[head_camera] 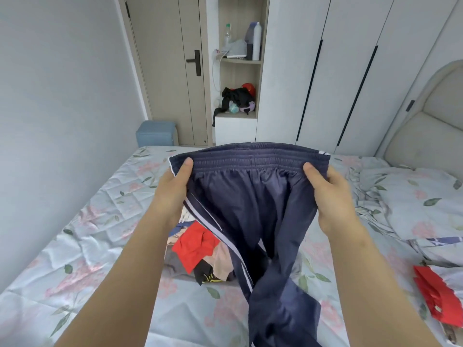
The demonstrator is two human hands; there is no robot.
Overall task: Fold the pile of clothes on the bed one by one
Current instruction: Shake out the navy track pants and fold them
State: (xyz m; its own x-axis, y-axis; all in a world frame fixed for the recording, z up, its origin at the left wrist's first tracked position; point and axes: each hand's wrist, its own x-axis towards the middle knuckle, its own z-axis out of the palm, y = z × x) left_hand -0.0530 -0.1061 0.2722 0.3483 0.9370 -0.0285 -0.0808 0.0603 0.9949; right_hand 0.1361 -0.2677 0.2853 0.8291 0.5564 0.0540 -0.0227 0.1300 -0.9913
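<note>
Nearest you, the twisted legs of the navy track pants [250, 209] hang down over the bed [87, 221]. Your left hand [172, 186] has its grip closed on one end of the elastic waistband, and your right hand [328, 194] has its grip closed on the other, stretching it level in the air. Behind the pants, the pile of clothes [200, 251] lies on the floral sheet. A red garment [436, 296] lies apart at the right.
</note>
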